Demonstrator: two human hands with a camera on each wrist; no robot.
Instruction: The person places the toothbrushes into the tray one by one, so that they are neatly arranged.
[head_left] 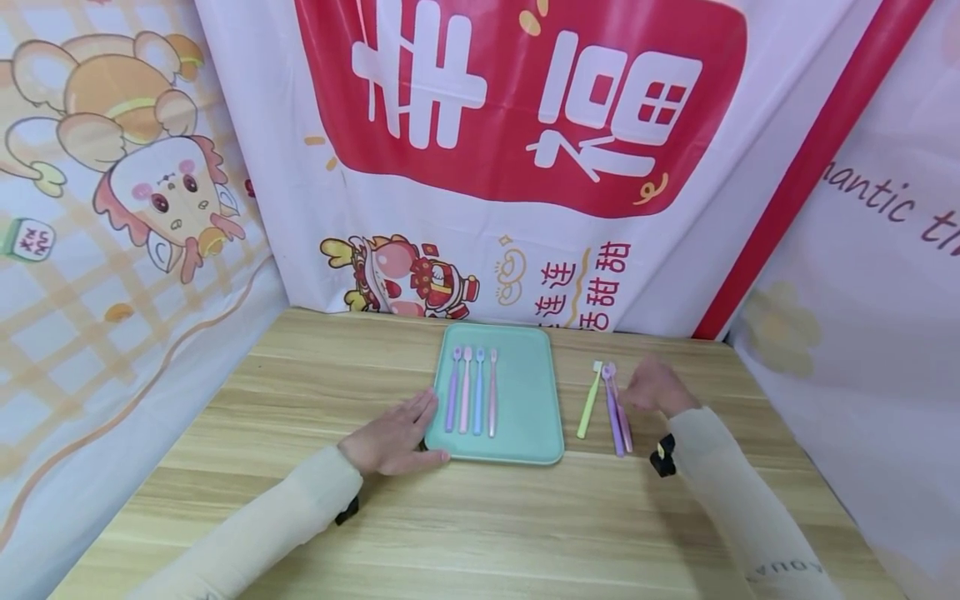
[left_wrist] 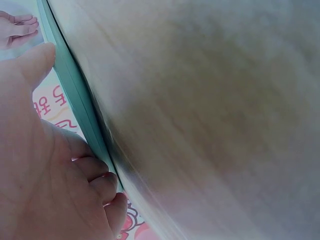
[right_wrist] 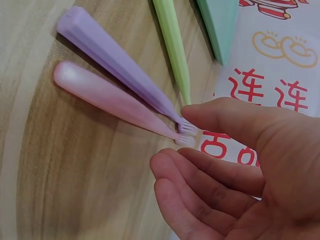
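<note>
My left hand (head_left: 393, 437) rests along the left edge of a mint-green tray (head_left: 528, 400), fingers and thumb extended. In the left wrist view its fingertips are at the tray's rim (left_wrist: 80, 95). Several toothbrushes lie side by side on the tray: purple (head_left: 452, 400), pink (head_left: 465, 400), blue (head_left: 478, 400) and darker pink (head_left: 492, 400). On the table to the right are a green toothbrush (head_left: 589, 408), a purple toothbrush (right_wrist: 115, 62) and a pink toothbrush (right_wrist: 110, 102). Around the heads of the last two hovers my right hand (right_wrist: 215, 165), thumb and loosely bent fingers apart.
A wood-grain table (head_left: 480, 525) carries everything. Behind it hangs a white and red printed cloth (head_left: 525, 183). Patterned cloths also close off the left side (head_left: 135, 333) and the right side (head_left: 862, 333).
</note>
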